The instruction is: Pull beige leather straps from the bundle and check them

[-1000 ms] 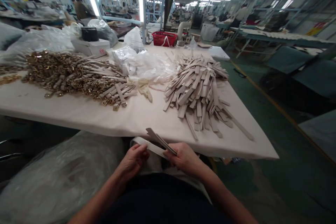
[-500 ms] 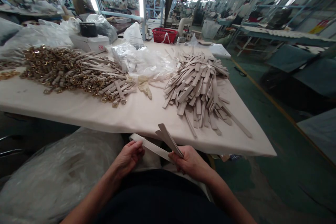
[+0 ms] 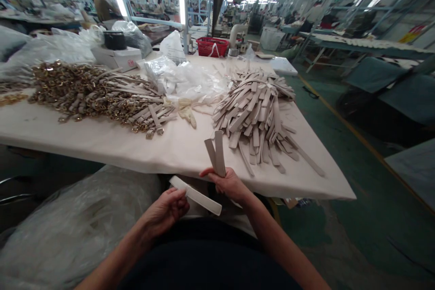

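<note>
Below the table's front edge, my left hand (image 3: pixel 169 210) pinches a pale beige strap (image 3: pixel 200 199) that slants down to the right, its right end free. My right hand (image 3: pixel 226 183) is closed around a couple of taupe straps (image 3: pixel 219 154) whose ends stand up and fan apart over the table edge; their lower parts are hidden in the hand. A large heap of similar loose straps (image 3: pixel 258 108) lies on the table just beyond my right hand. Farther left is a pile of straps with gold-coloured metal buckles (image 3: pixel 91 90).
The table (image 3: pixel 84 138) has a pale cover. Crumpled clear plastic (image 3: pixel 193 79), a glove (image 3: pixel 186 113), a white box (image 3: pixel 117 57) and a red basket (image 3: pixel 213 47) sit toward its back. A big plastic bag (image 3: pixel 81 226) fills the lower left.
My right hand has let go of the pale strap's right end and moved up and slightly left, turning its taupe straps more upright. My left hand keeps the pale strap.
</note>
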